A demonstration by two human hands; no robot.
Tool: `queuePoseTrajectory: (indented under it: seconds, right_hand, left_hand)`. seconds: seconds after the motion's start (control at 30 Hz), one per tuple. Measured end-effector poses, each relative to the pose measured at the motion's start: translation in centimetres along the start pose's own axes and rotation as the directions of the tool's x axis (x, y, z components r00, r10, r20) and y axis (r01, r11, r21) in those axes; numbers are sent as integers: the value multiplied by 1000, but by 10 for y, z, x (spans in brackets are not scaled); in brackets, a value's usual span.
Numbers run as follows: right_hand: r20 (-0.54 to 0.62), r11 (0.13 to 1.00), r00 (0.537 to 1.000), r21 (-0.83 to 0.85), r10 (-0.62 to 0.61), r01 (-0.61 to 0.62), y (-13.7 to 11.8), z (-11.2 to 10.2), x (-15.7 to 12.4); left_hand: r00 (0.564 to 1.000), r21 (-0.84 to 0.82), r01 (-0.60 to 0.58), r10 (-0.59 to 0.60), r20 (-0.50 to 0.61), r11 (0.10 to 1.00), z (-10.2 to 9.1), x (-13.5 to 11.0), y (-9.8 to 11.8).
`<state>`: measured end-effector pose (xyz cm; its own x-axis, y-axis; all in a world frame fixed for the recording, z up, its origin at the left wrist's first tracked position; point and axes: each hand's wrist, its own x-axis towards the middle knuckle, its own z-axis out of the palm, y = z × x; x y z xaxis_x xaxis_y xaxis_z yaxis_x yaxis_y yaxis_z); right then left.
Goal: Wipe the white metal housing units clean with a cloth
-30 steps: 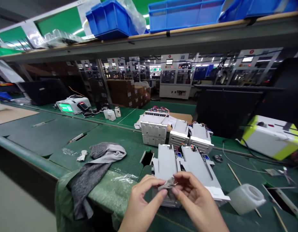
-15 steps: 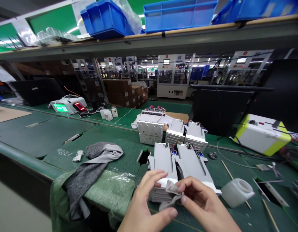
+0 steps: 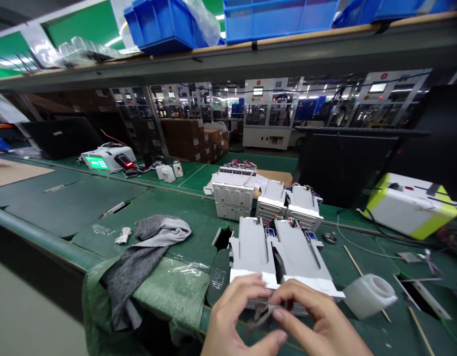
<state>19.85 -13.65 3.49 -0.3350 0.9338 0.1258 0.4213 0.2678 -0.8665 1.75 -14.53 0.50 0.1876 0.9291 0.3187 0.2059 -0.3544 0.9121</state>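
Note:
Both of my hands meet at the bottom middle of the head view. My left hand (image 3: 237, 321) and my right hand (image 3: 320, 326) each pinch a small crumpled grey cloth (image 3: 263, 312) between thumb and fingers. The cloth hangs just in front of the near edge of a pair of grey and white plastic units (image 3: 280, 257) lying side by side on the green bench. Their coloured wiring shows at the far end.
More grey units (image 3: 270, 198) stand behind. A white tape roll (image 3: 369, 295) and thin sticks lie to the right, and a white and yellow device (image 3: 409, 205) beyond. A grey rag (image 3: 143, 257) drapes the bench edge at left. Blue bins (image 3: 165, 22) sit on the overhead shelf.
My hands have dropped lower and nearer to me with the cloth, which now looks more bunched between my fingertips. The view has shifted slightly.

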Motion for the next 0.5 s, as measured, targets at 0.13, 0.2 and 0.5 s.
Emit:
queuePoseTrajectory:
  seconds: [0.13, 0.2, 0.5]
  right_hand:
    - [-26, 994, 997, -89, -72, 69, 2, -2, -3]
    - [-112, 981, 987, -168, -115, 96, 13, -6, -5]
    - [-652, 876, 682, -481, -331, -33, 102, -23, -14]
  left_hand:
    - [996, -36, 87, -86, 31, 996, 0, -1, 3]
    - [992, -11, 127, -126, 27, 992, -9, 4, 1]
    - [986, 498, -13, 94, -136, 867, -42, 48, -13]
